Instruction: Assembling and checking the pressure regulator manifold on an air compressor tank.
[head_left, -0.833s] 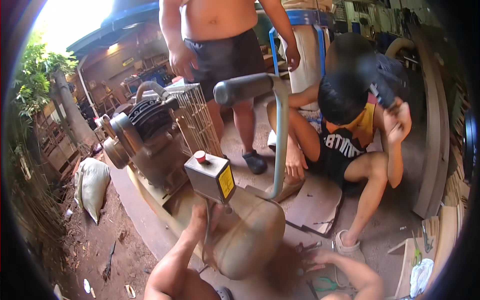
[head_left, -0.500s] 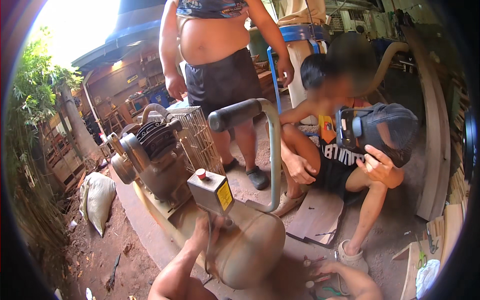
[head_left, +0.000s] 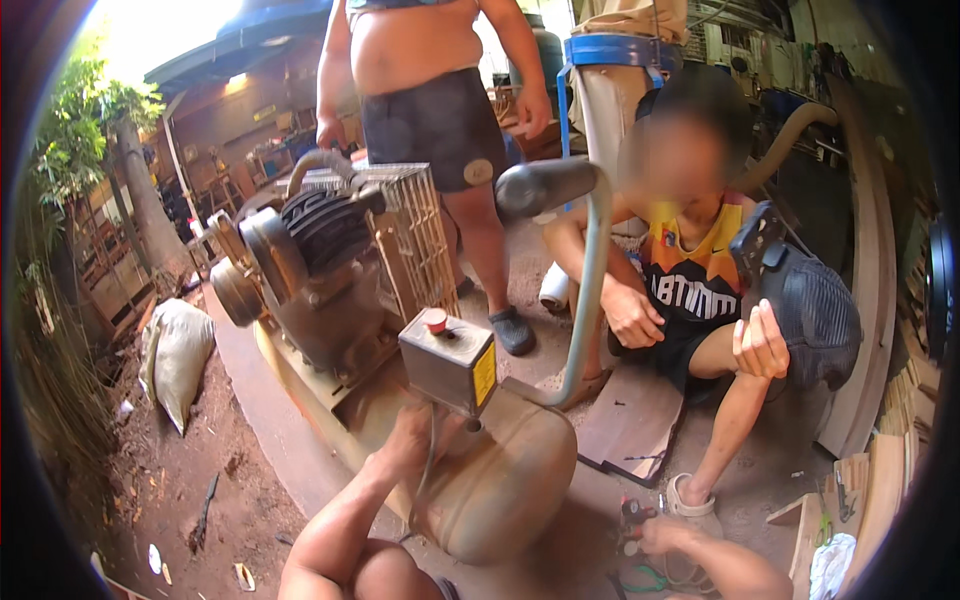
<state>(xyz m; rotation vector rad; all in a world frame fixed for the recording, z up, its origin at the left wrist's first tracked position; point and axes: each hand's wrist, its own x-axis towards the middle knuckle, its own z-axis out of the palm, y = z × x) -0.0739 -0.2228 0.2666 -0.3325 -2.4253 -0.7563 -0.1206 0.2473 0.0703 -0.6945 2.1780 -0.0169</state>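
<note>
A dusty air compressor (head_left: 515, 470) with a rounded tank stands in front of me. My left hand (head_left: 410, 435) reaches to the tank just below the black pressure switch box (head_left: 440, 365), which has a red knob on top. The box and a cable hide most of its fingers, so I cannot tell what they hold. Low on the right, my right hand (head_left: 660, 535) is closed around a small dark-and-red fitting (head_left: 634, 512) near the ground. A green-handled tool (head_left: 645, 580) lies beside that hand.
A seated person (head_left: 690, 260) with a cap on the knee is at the right; another person (head_left: 430, 120) stands behind the compressor. A curved grey handle (head_left: 597, 290) rises from the tank. A dark board (head_left: 635, 420), a white sack (head_left: 180, 355) and wood planks (head_left: 870, 500) lie around.
My right hand has closed on the dark-and-red fitting and lifted it slightly. My left hand stays at the switch box. The seated person's head has come up and the held phone has shifted right.
</note>
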